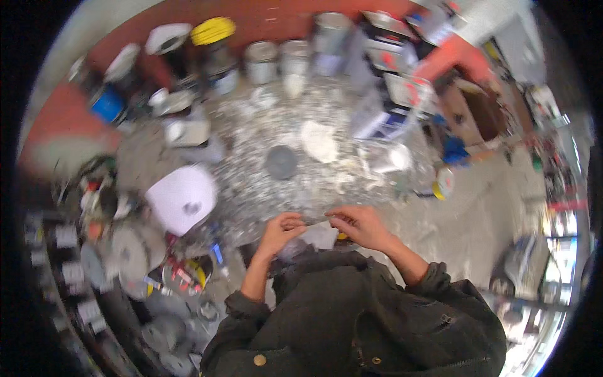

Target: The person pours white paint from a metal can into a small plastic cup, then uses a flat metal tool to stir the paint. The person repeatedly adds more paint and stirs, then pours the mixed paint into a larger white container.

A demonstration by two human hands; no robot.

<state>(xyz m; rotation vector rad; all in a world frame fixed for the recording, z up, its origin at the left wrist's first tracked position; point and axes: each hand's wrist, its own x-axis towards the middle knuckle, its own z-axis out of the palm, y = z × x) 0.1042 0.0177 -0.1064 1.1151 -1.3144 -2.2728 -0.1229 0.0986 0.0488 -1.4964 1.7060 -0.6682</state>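
Note:
My left hand (282, 234) and my right hand (358, 226) are raised at chest height, fingers curled around what looks like a thin, narrow object (315, 220) spanning between them; it is too blurred to name. Below them lies a pale flat piece (323, 236) beside dark items partly hidden by my body. In front is a speckled, powder-marked floor (245, 135) with a dark grey disc (281, 162) and a cream patch (319, 141). A white rounded piece (181, 200) lies to the left.
Cans and buckets (261, 61) line a red wall edge (270, 19). Stacked containers (383, 107) and a cardboard box (478, 113) stand right. A white cylinder (386, 158) lies near them. Grinding discs or similar round pieces (135, 257), tools and tubes (182, 276) crowd the left.

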